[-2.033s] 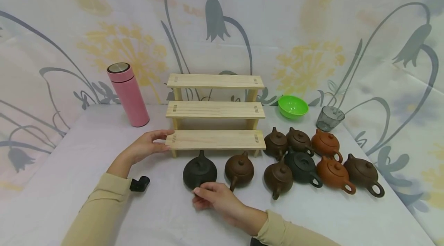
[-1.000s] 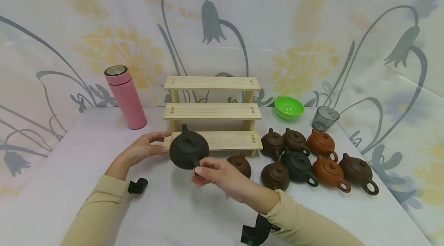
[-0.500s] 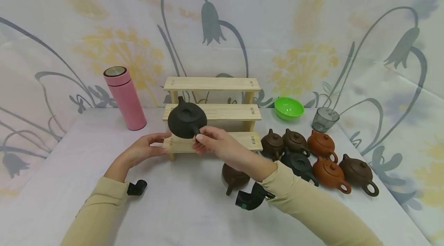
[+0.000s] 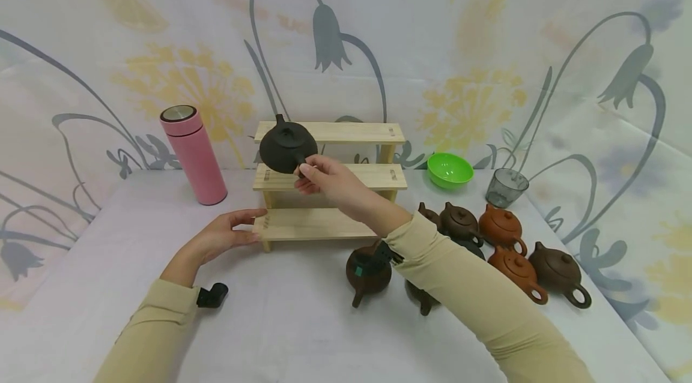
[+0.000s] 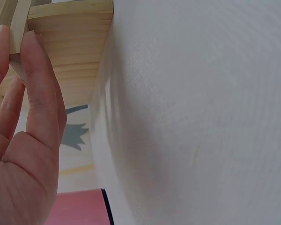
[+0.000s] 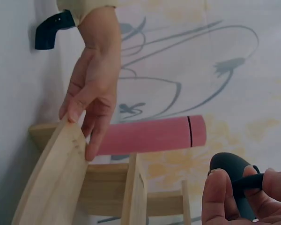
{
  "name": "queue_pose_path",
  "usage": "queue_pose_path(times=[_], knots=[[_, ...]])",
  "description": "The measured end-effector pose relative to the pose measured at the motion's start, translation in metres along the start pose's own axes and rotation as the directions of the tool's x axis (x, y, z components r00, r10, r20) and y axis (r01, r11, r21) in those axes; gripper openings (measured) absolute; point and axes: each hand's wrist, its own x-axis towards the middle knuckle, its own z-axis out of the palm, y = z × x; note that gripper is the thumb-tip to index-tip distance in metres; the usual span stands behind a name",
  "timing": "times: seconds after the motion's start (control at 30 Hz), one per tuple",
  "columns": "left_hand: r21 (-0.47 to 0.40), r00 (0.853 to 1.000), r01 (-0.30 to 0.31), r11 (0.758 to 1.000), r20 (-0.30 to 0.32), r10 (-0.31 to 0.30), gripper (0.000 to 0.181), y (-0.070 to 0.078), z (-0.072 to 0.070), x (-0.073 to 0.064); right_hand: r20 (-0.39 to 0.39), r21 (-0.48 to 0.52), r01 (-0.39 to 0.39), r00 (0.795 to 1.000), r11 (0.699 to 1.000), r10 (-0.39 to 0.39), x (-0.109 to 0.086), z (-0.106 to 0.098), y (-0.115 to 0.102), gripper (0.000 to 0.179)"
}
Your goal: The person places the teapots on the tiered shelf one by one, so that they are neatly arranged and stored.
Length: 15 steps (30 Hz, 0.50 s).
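My right hand (image 4: 340,185) pinches the handle of a black teapot (image 4: 288,146) between thumb and fingers. Held in the air, the teapot overlaps the left end of the top and middle boards in the head view, spout pointing away. In the right wrist view only part of the dark teapot (image 6: 225,161) shows beside the fingertips. My left hand (image 4: 221,233) grips the left end of the lowest board on a three-tier wooden display rack (image 4: 308,224). The left wrist view shows thumb and fingers on either side of that board end (image 5: 18,33).
A brown teapot (image 4: 373,281) sits in front of the rack, partly behind my right wrist camera. Several brown, orange and black teapots cluster at right, including an orange one (image 4: 500,224); my sleeve covers some. A pink flask (image 4: 197,161), green bowl (image 4: 450,171) and grey cup (image 4: 507,188) stand farther back.
My right hand took the black teapot by its handle from the table and raised it past the lower boards to top-board height. The left hand stays at the lowest board's end.
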Motion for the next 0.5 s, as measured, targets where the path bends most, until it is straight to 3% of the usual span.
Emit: queue_pose_path(times=[0.5], knots=[[-0.005,1.000,0.020,1.000,-0.021,-0.020,0.062,0.000,0.001,0.000,-0.085,0.000,-0.005,0.996,1.000,0.005,0.053,-0.009,0.004,0.027]])
